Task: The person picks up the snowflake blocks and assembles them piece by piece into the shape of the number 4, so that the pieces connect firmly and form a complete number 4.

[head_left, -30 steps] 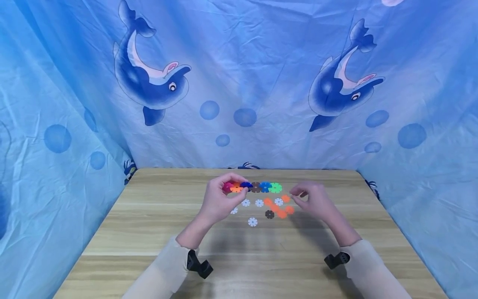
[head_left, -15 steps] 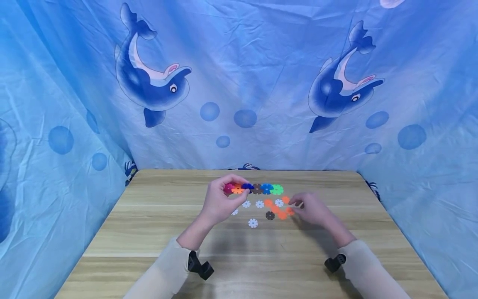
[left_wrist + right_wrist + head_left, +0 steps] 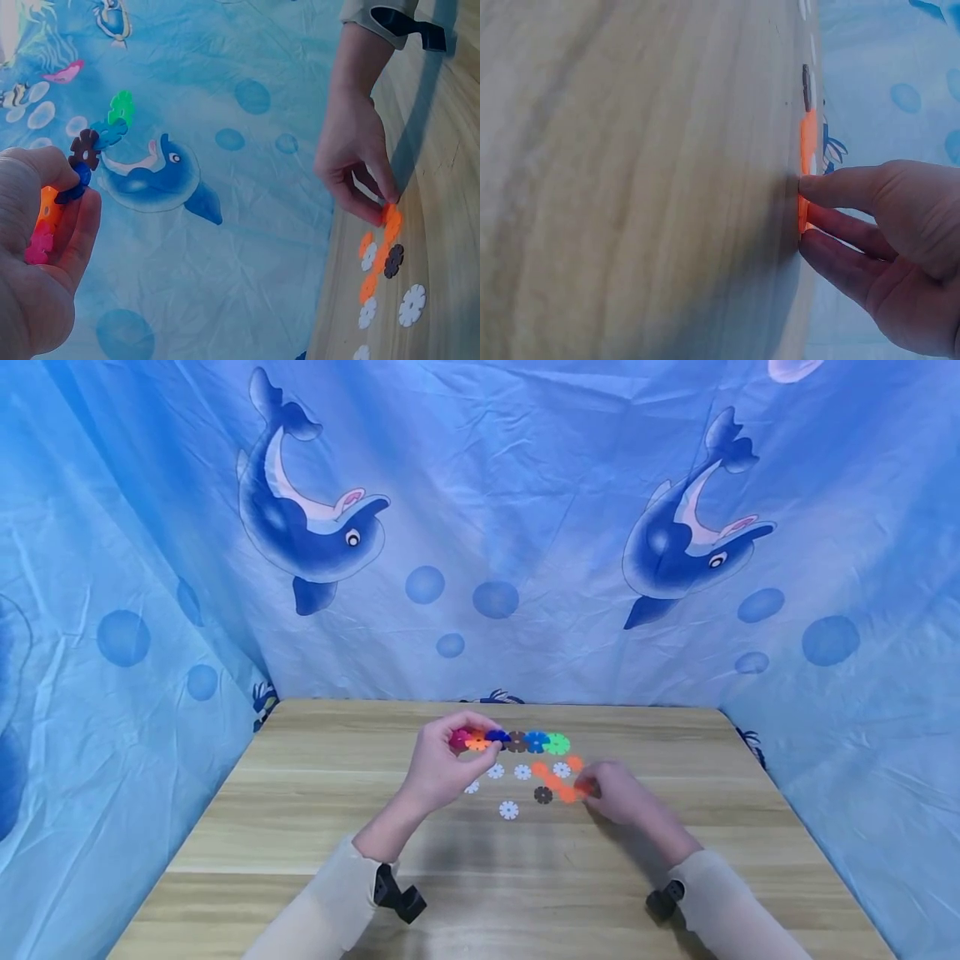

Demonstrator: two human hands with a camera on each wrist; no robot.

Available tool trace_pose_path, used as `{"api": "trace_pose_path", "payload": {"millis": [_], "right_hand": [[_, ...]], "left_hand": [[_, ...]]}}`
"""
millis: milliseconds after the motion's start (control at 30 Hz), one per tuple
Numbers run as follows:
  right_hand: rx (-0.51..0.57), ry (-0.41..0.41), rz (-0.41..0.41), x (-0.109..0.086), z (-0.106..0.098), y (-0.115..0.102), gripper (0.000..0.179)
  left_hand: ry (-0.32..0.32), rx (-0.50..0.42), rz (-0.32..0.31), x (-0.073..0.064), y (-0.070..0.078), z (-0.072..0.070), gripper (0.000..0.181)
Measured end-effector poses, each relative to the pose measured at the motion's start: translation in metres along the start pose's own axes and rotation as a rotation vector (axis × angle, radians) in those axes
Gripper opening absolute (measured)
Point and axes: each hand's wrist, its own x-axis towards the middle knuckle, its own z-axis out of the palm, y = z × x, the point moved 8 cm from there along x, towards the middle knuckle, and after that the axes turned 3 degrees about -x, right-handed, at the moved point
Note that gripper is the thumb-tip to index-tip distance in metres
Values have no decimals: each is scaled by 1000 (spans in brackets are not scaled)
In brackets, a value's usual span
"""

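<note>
My left hand (image 3: 442, 764) pinches a raised row of interlocked plastic snowflake discs by its dark blue disc (image 3: 77, 185). From there a brown disc (image 3: 517, 742), a blue disc (image 3: 536, 742) and a green disc (image 3: 557, 743) stick out to the right. A pink disc (image 3: 39, 244) and an orange one lie inside the palm, partly hidden by the fingers. At the right end of the loose pieces, my right hand (image 3: 618, 793) pinches an orange snowflake disc (image 3: 803, 214) at the tabletop, thumb and fingertips on its edges.
More orange discs (image 3: 553, 781) lie clustered on the wooden table (image 3: 300, 827), with a dark brown disc (image 3: 543, 795) beside them. Several white discs (image 3: 508, 810) are scattered to their left. A blue dolphin-print curtain (image 3: 525, 527) surrounds the table's back and sides.
My right hand has come down and towards me, from above the far orange disc to the rightmost one, and its fingers have closed on it. The left hand keeps holding the row, nearly still.
</note>
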Motion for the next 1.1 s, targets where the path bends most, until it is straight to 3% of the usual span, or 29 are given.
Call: {"api": "trace_pose_path", "payload": {"millis": [233, 367, 667, 833, 1100], "right_hand": [[75, -34, 93, 1, 3, 8, 18], [114, -50, 68, -1, 0, 8, 19], [186, 24, 50, -4, -38, -3, 9], [236, 142, -5, -11, -72, -30, 10], [428, 514, -137, -41, -135, -80, 15]], "left_hand": [[-3, 3, -2, 1, 1, -2, 17], [3, 1, -8, 0, 1, -3, 17], [-1, -34, -1, 1, -2, -3, 17], [2, -31, -5, 0, -3, -3, 17], [8, -13, 39, 2, 1, -3, 17]]}}
